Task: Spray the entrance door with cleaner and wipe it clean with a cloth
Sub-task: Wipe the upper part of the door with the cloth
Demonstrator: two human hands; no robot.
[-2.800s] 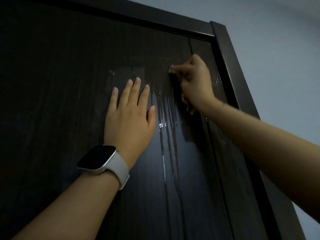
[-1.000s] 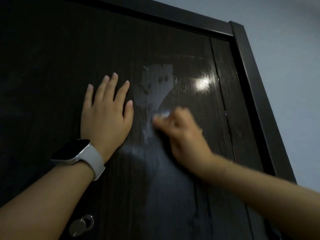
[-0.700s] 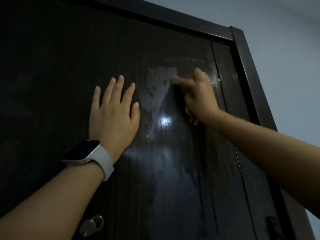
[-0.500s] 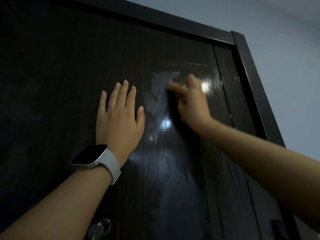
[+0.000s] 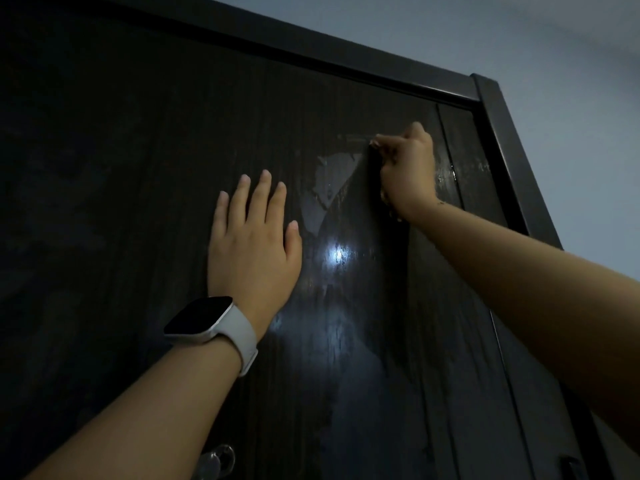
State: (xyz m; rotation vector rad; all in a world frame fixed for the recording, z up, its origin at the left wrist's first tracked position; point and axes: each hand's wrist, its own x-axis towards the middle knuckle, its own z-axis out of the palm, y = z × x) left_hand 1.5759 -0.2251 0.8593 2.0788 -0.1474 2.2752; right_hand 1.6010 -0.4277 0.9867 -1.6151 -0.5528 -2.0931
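Note:
The dark wood-grain entrance door (image 5: 138, 168) fills most of the view. My left hand (image 5: 254, 244) lies flat on it with fingers spread, a white-strapped watch (image 5: 214, 322) on the wrist. Up near the door's top right, my right hand (image 5: 407, 168) is closed and pressed to the surface, bunched around a cloth (image 5: 389, 213) that only peeks out below the palm. Between the hands is a pale wet patch of cleaner (image 5: 332, 181), with a shiny damp sheen running down below it. No spray bottle is in view.
The dark door frame (image 5: 512, 161) runs along the top and down the right side, with a grey-blue wall (image 5: 571, 98) beyond it. A metal lock knob (image 5: 216, 459) shows at the bottom edge, below my left forearm.
My right hand has swept down the wet area and back up to the door's top right. The drip streaks have been smeared away. My left hand stays flat on the door.

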